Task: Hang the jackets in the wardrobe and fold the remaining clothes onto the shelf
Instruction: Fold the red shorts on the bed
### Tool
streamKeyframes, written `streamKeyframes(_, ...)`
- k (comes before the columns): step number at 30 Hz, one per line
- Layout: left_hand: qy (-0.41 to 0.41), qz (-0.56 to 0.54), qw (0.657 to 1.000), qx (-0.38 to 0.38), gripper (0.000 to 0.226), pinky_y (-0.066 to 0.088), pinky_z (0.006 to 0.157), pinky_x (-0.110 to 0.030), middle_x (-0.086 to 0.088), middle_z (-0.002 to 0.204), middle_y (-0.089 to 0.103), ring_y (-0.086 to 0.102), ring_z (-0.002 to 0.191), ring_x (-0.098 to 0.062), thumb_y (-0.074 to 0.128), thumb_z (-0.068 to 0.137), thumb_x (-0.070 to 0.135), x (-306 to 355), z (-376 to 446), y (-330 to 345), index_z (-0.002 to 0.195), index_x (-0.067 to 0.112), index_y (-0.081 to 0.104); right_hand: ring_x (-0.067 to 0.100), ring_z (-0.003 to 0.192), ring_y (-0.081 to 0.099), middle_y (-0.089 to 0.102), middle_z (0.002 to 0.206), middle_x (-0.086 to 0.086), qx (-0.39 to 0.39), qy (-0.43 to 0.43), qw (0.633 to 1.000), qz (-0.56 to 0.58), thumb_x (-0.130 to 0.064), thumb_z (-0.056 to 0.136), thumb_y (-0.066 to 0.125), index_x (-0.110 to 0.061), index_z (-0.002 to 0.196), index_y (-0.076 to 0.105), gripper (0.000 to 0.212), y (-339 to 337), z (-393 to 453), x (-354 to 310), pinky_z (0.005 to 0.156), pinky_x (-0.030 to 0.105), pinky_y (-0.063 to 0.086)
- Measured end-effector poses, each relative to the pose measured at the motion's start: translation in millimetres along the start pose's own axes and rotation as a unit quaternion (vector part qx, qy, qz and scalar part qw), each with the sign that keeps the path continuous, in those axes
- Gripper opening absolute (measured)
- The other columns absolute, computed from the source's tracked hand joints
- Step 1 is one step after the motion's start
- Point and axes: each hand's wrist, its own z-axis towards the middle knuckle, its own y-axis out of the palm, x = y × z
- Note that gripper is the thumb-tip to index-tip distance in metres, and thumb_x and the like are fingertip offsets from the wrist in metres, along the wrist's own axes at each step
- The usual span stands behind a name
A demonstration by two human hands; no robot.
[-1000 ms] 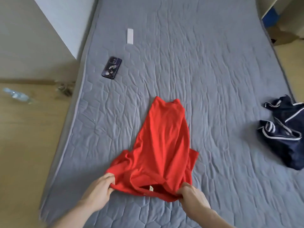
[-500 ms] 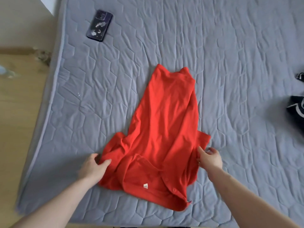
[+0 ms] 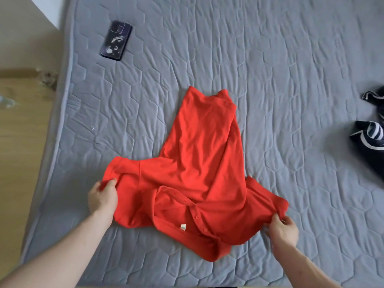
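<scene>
A red polo shirt lies on the grey quilted mattress, collar and buttons toward me, hem pointing away. My left hand pinches the shirt's left sleeve, which is spread out to the left. The right sleeve's edge is pinched in my right hand, pulled out to the right. A dark navy garment with white stripes lies crumpled at the mattress's right edge, partly cut off by the frame.
A dark phone lies face down near the mattress's upper left. Wooden floor runs along the left side of the mattress, with a white wall or panel at the top left corner.
Both hands moved from the collar end to the sleeves and pulled them outward, so the shirt now lies wider. The view shifted closer.
</scene>
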Motion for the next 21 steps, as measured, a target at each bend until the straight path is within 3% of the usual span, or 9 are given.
streamKeyframes(3,0.011,0.082,0.996,-0.04,0.031,0.046,0.094,-0.047,-0.027,0.112,0.069,0.063,0.107,-0.042,0.06,0.1,0.029,-9,6,-3,0.102,-0.001,0.068,0.029,0.068,0.069,0.073,0.088,0.02,-0.064,0.041,0.997,-0.031,-0.014,0.093,0.062,0.0,0.115,0.064,0.026,-2,5,5,0.061,0.037,0.058)
streamKeyframes(5,0.03,0.105,0.992,-0.057,0.032,0.047,0.09,-0.047,-0.027,0.104,0.068,0.063,0.1,-0.042,0.057,0.102,0.03,-11,5,-5,0.095,0.0,0.064,0.024,0.065,0.07,0.074,0.092,0.016,-0.073,0.037,0.996,-0.043,-0.017,0.089,0.067,-0.001,0.12,0.06,0.035,-2,3,5,0.055,0.03,0.054)
streamKeyframes(7,0.055,0.097,0.992,-0.057,0.032,0.049,0.085,-0.047,-0.023,0.092,0.067,0.064,0.091,-0.041,0.055,0.102,0.03,-9,-1,-6,0.089,0.001,0.059,0.027,0.073,0.072,0.071,0.104,0.011,-0.054,0.023,0.997,-0.048,-0.021,0.086,0.071,-0.006,0.128,0.05,0.049,-3,-5,3,0.069,0.039,0.059)
streamKeyframes(10,0.147,0.095,0.984,-0.046,0.032,0.043,0.073,-0.043,-0.012,0.073,0.06,0.06,0.078,-0.037,0.057,0.102,0.028,5,-20,-10,0.08,0.004,0.053,0.033,0.108,0.066,0.06,0.127,0.011,-0.025,-0.019,0.999,-0.043,-0.022,0.085,0.076,-0.012,0.134,0.044,0.059,-7,-19,-4,0.097,0.049,0.052)
streamKeyframes(13,0.257,0.057,0.962,-0.076,0.035,0.041,0.061,-0.039,0.0,0.06,0.056,0.055,0.061,-0.022,0.063,0.098,0.026,34,-56,-15,0.07,0.012,0.047,0.029,0.112,0.061,0.058,0.126,0.01,-0.041,-0.04,0.998,-0.029,-0.023,0.086,0.075,-0.016,0.126,0.046,0.05,-12,-30,-13,0.1,0.05,0.049)
streamKeyframes(17,0.348,0.04,0.92,-0.177,0.038,0.038,0.052,-0.018,0.002,0.059,0.054,0.05,0.052,-0.008,0.065,0.097,0.027,71,-122,-13,0.068,0.018,0.043,0.03,0.108,0.065,0.061,0.123,0.008,-0.05,-0.043,0.998,-0.015,-0.02,0.089,0.069,-0.015,0.124,0.048,0.041,-24,-34,-23,0.099,0.052,0.051)
streamKeyframes(21,0.367,0.05,0.88,-0.297,0.027,0.044,0.059,-0.025,0.005,0.063,0.06,0.054,0.055,-0.004,0.066,0.097,0.027,91,-192,17,0.076,0.018,0.05,0.035,0.108,0.066,0.06,0.124,0.007,-0.055,-0.042,0.998,-0.008,-0.025,0.091,0.068,-0.013,0.13,0.049,0.045,-43,-28,-32,0.099,0.055,0.051)
